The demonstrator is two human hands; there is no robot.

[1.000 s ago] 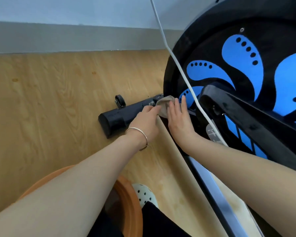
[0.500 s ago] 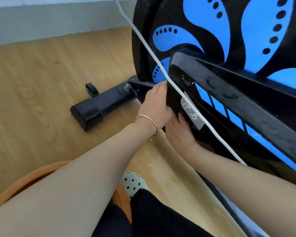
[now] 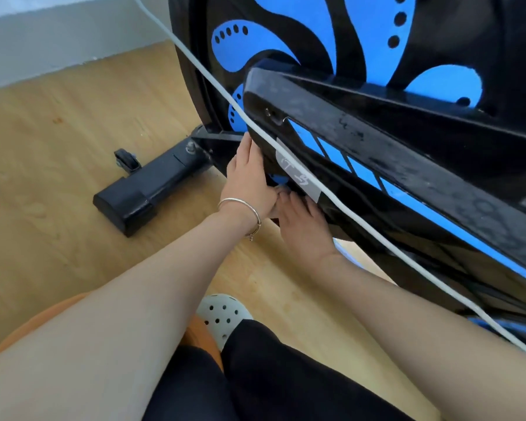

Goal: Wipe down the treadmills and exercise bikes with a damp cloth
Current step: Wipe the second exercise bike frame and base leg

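**A:** Head view, nearest first: the hands?

**B:** The left hand [image 3: 249,180], grip apart, lies with straight fingers flat on the exercise bike [image 3: 362,126]. The right hand [image 3: 304,229] reaches under its black, blue-striped frame bar [image 3: 456,189], and I cannot tell its grip.

**A:** Any writing?

**B:** A white label [image 3: 298,174] on the bar, handwriting unreadable. Beyond it, blue petals on the black wheel cover [image 3: 325,41]. The bike stands on a wood floor [image 3: 58,147].

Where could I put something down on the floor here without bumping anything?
Bare floor lies between the wall and the black foot bar, and again between that bar and the orange stool. It's crowded under the bike's beam, where the left hand, right hand and white cable bunch together.
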